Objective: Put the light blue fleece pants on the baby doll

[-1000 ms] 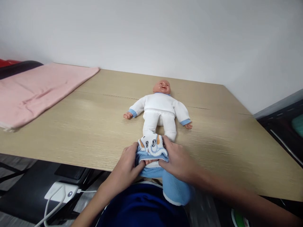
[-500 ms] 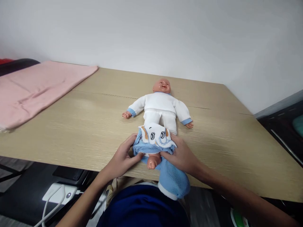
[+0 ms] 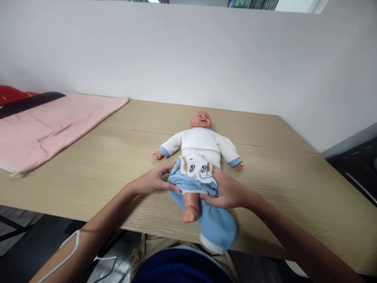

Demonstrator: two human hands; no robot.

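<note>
A baby doll [image 3: 202,139] in a white top with blue cuffs lies on its back on the table, head away from me. Around its legs is a bunched pair of blue fleece pants [image 3: 188,182] with an embroidered elephant face. My left hand [image 3: 156,179] grips the pants' left edge, thumb toward the front. On the opposite edge, my right hand [image 3: 225,188] holds the cloth the same way. One bare doll foot [image 3: 191,212] sticks out below the cloth between my hands. A blue leg part [image 3: 218,228] hangs toward the table's front edge; the other foot is hidden.
A pink cloth [image 3: 59,125] lies flat on the left of the wooden table [image 3: 118,157]. Behind it are a dark item and a red object [image 3: 14,94]. A white wall stands behind the table. A white cable [image 3: 72,243] runs near my left forearm.
Both hands have pushed the blue pants farther up the doll's legs, so more of the bare lower leg shows. The head view has tilted up slightly.
</note>
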